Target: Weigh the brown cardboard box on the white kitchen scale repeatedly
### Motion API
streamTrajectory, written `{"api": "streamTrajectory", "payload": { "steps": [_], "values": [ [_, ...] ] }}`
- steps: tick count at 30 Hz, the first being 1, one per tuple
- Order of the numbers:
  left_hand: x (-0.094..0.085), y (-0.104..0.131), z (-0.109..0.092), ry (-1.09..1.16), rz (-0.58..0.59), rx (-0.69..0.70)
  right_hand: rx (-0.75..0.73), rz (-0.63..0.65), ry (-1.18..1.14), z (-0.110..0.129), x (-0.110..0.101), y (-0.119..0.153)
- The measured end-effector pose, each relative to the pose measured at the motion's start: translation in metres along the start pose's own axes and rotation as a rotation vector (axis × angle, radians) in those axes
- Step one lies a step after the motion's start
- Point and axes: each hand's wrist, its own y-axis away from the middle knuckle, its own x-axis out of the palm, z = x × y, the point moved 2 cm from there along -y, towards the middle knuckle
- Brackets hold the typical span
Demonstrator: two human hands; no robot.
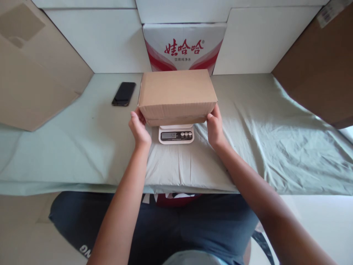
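Note:
A closed brown cardboard box [177, 88] is over a small white kitchen scale [176, 135], whose display and buttons show at the front. My left hand [140, 128] grips the box's lower left corner, the thumb pointing up and the other fingers partly hidden behind the edge. At the lower right corner, my right hand [214, 127] holds the box with its fingers along the side. Whether the box rests fully on the scale's plate cannot be seen, as the box hides it.
A black phone [124, 94] lies left of the box on the green cloth [242, 121]. Behind stands a white and red carton [184, 48] between white panels. Large brown cardboard pieces [35, 70] flank the left and right sides.

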Motion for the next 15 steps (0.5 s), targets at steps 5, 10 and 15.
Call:
{"api": "streamTrajectory", "payload": {
  "steps": [5,10,15],
  "values": [
    [-0.001,0.001,0.001,-0.018,0.033,0.029,0.022,-0.018,-0.004,0.001,0.002,0.002],
    [0.0,0.001,0.0,-0.019,-0.005,0.07,-0.011,0.009,-0.042,0.005,0.007,0.006],
    [0.0,0.002,0.001,-0.034,-0.014,0.104,0.0,-0.006,-0.064,0.011,0.012,0.01]
  ]
}}
